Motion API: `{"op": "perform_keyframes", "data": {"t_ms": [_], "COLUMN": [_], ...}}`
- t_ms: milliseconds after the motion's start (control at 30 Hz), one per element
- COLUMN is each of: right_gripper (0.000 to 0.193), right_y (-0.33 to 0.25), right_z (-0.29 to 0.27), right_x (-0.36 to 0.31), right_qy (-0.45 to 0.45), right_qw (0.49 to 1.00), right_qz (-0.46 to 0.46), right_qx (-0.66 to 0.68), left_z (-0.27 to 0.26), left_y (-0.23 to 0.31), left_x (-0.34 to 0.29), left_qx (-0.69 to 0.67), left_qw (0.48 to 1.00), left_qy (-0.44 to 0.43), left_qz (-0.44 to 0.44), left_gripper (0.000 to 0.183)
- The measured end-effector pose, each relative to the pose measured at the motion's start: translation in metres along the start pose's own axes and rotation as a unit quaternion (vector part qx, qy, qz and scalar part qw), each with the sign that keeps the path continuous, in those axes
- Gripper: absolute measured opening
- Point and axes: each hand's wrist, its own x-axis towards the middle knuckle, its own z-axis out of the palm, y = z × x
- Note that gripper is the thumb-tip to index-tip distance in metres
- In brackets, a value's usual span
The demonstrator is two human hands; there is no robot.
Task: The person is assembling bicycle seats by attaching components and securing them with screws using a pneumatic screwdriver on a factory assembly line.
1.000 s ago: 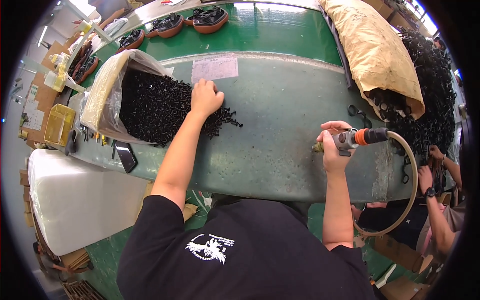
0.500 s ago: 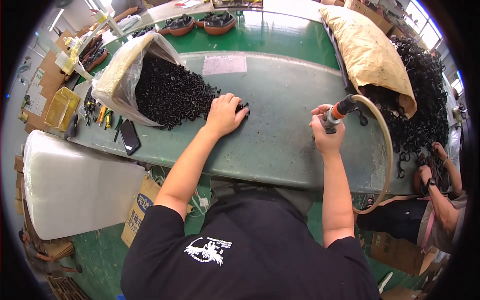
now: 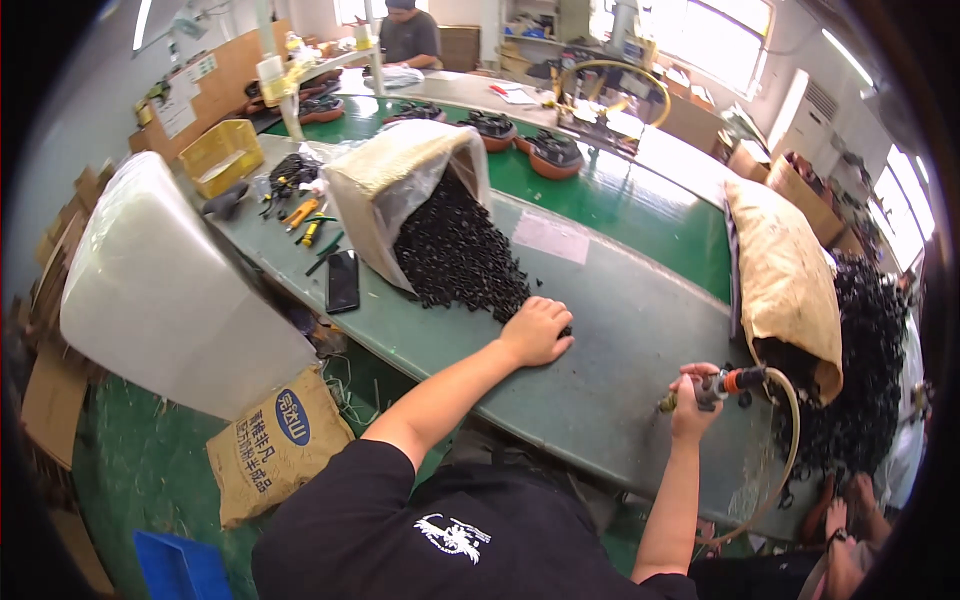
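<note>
My left hand (image 3: 537, 332) rests on the grey-green tabletop at the near tip of a pile of small black parts (image 3: 455, 250). Its fingers are curled down, with a few black parts showing by the fingertips. The pile spills from a tipped, plastic-lined container (image 3: 365, 190). Farther right, my right hand (image 3: 690, 410) is wrapped around an air screwdriver (image 3: 712, 388) with an orange-and-black collar. The tool lies nearly level above the table, its tip toward the left. A beige hose (image 3: 793, 440) loops down from its back end.
Right of the tool, a brown paper sack (image 3: 785, 290) lies beside a heap of black straps (image 3: 865, 350). A phone (image 3: 342, 281) and hand tools (image 3: 310, 225) lie left of the pile. Shoes (image 3: 552, 152) stand on the green strip behind. Another person's hands (image 3: 845, 510) are at the lower right.
My view has swung left and up, so more of the room's far side shows. The screwdriver has turned more level. My left hand stays at the pile's edge.
</note>
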Motion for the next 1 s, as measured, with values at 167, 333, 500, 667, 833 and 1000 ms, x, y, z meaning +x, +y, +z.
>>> {"op": "perform_keyframes", "data": {"t_ms": [167,333,500,667,833,1000], "right_gripper": [0.014,0.016,0.021,0.025,0.024,0.021], "right_y": [-0.005,-0.001,-0.001,0.01,0.008,0.0], "right_z": [0.007,0.01,0.007,0.003,0.001,-0.023], "right_x": [-0.001,0.003,0.006,0.007,0.004,0.032], "right_qy": [-0.014,-0.042,-0.038,-0.058,-0.054,-0.103], "right_qw": [1.0,0.998,0.998,0.997,0.998,0.992], "right_qz": [0.011,0.02,0.016,0.012,0.0,0.069], "right_qx": [-0.018,-0.05,-0.037,-0.056,-0.038,-0.04], "left_z": [-0.012,-0.068,-0.099,-0.1,-0.078,-0.078], "left_y": [0.017,0.058,0.05,0.049,0.046,0.044], "left_x": [-0.004,-0.019,-0.068,-0.107,-0.11,-0.112], "left_qx": [0.064,0.023,-0.017,0.007,-0.003,-0.019], "left_qw": [0.996,0.993,0.994,0.986,0.98,0.979], "left_qy": [0.049,0.08,0.108,0.151,0.188,0.166], "left_qz": [0.037,0.082,0.019,-0.063,-0.07,-0.118], "left_gripper": [0.042,0.037,0.03,0.026,0.029,0.029]}}
